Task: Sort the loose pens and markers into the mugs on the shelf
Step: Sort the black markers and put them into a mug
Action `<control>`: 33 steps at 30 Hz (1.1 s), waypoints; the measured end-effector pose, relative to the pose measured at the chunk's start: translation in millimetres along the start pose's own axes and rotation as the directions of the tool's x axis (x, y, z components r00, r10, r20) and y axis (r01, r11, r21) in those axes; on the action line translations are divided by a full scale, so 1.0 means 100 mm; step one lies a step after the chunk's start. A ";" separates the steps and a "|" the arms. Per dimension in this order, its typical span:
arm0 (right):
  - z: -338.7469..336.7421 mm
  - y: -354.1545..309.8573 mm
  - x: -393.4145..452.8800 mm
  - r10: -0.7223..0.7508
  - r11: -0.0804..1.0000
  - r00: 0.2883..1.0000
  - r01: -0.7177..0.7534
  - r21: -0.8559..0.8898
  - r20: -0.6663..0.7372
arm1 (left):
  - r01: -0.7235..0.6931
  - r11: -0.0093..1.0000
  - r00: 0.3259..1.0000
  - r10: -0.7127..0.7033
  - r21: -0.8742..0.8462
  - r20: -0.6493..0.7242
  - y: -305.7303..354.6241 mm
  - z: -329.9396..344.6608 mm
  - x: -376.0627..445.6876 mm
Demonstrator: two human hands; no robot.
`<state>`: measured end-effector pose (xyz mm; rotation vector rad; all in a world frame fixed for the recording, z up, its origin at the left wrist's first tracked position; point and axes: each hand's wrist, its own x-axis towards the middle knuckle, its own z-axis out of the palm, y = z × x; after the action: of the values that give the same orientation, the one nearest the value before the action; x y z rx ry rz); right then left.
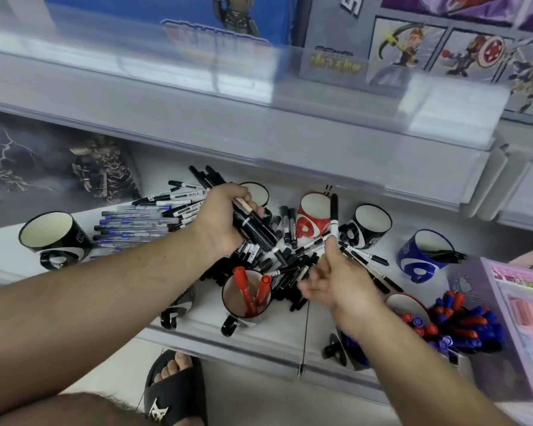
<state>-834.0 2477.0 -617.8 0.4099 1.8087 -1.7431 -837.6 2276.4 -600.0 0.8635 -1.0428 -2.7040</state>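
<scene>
At twelve o'clock, on the shelf above, a blue box (166,23) printed with an armoured figure stands behind a clear plastic lip (197,72). Just beside it, toward one o'clock, a grey box (336,53) carries yellow lettering and cartoon fighter panels. At nine o'clock a dark poster box (53,167) shows lightning and a figure in armour, leaning at the back of the lower shelf. At four o'clock a pink-and-lilac stationery pack (517,318) rests at the shelf's edge, its print too blurred for me to read. At six o'clock my foot sits in a black slide sandal (176,395) on the pale floor (259,401).
</scene>
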 end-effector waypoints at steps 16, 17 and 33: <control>0.46 0.10 -0.06 0.116 0.900 0.993 -0.110 0.421 0.011 | 0.080 0.958 0.959 -0.150 0.277 0.240 -0.50 0.12 -0.34; 0.41 0.15 -0.03 0.074 0.938 0.996 -0.052 0.342 -0.053 | 0.110 0.946 0.957 -0.184 0.303 0.226 -0.48 0.10 -0.34; 0.35 0.31 -0.32 -0.631 0.492 0.716 0.666 -0.561 0.298 | 0.109 0.866 0.968 -0.205 0.489 0.147 -0.47 -0.05 -0.39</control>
<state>-783.7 2451.3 -622.7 -0.7141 2.5658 -1.3514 -798.3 2320.8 -615.7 0.7827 -1.8152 -2.7442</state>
